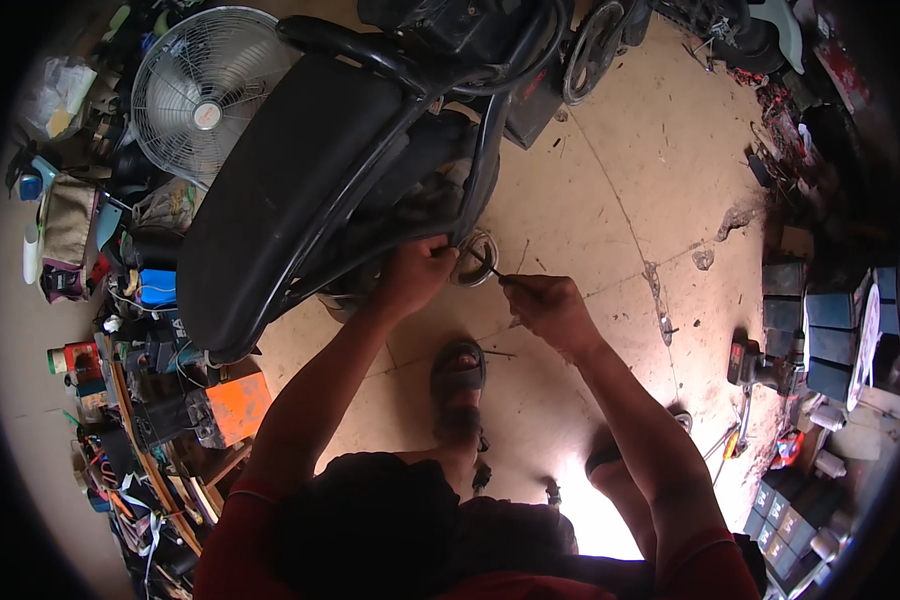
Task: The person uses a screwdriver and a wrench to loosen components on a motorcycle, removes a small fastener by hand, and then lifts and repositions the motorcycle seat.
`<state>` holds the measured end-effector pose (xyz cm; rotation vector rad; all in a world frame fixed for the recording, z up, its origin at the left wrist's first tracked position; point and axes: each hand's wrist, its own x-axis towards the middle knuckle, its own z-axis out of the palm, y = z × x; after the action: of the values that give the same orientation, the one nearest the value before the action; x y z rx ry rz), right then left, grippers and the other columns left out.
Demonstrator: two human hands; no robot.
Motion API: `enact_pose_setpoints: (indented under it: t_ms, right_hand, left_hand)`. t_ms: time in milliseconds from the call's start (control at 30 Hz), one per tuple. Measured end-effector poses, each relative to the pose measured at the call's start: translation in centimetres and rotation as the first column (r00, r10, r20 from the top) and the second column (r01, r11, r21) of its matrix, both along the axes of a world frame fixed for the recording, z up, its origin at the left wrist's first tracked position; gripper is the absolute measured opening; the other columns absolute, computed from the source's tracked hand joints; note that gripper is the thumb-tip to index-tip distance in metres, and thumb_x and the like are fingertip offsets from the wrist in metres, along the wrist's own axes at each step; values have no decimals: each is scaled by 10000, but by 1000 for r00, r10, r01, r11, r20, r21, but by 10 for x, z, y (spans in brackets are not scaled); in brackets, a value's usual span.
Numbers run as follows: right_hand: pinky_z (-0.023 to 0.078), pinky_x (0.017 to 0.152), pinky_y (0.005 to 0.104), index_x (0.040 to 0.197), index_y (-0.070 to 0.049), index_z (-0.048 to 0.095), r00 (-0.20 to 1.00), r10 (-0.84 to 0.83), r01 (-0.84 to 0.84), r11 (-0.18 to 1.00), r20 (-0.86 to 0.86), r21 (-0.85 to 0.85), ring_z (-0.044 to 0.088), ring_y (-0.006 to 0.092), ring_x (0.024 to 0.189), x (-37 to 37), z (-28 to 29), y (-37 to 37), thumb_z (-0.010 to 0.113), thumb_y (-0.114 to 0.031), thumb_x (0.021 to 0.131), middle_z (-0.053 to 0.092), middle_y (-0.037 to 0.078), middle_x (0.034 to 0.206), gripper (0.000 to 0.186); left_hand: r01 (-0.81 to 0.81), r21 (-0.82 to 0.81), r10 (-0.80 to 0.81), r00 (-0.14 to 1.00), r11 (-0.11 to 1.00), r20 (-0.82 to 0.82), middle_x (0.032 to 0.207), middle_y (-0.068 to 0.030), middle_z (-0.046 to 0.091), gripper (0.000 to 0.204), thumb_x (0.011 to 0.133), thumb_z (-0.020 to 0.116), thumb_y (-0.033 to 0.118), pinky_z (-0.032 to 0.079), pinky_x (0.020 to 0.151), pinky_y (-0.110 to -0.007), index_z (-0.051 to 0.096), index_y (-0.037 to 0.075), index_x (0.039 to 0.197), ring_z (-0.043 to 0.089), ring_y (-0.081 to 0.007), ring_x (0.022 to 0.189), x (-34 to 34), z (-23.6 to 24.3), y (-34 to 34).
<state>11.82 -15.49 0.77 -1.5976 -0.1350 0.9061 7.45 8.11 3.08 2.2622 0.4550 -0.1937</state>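
Observation:
A black scooter (300,180) with a long padded seat and tubular frame stands in front of me. My left hand (420,272) is at the lower frame tube, fingers closed beside a round silver metal ring (474,272); what they grip is too small to make out. My right hand (550,310) is closed around a thin dark tool (502,279), whose tip reaches toward the ring and the frame near my left fingertips.
A silver fan (200,90) lies at upper left, above piled tools, boxes and an orange case (228,405). At right are stacked dark battery blocks (830,340) and a drill (745,355). My sandalled foot (458,390) is on the tiled floor (630,170).

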Motion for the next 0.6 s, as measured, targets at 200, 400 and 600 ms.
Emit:
enact_pose_setpoints:
  t_ms: [200,400,600]
  right_hand:
    - [481,599,267,1142,27,745,993,-15,19,999,-119,31,568,105,661,6,-6,-4,644,-176,1010,669,30,765,262]
    - [473,571,285,1017,11,748,998,23,-23,1000,-59,-8,578,98,660,13,-2,-1,617,-199,1024,676,49,750,248]
    - [432,535,277,834,-11,691,929,97,-93,995,357,-28,536,126,593,5,-12,1,621,-177,1013,642,34,717,254]
  left_hand:
    - [12,-73,-2,989,997,146,705,-135,649,163,930,651,129,488,657,-351,707,-18,968,597,-184,627,-2,-14,-1]
    - [22,-97,-9,992,995,127,659,-129,603,155,926,645,136,473,622,-360,681,-15,912,573,-175,603,-6,-21,5]
    - [34,-64,-15,959,997,283,583,-6,543,170,945,698,180,410,552,-298,716,11,940,481,-72,555,-2,-30,5]
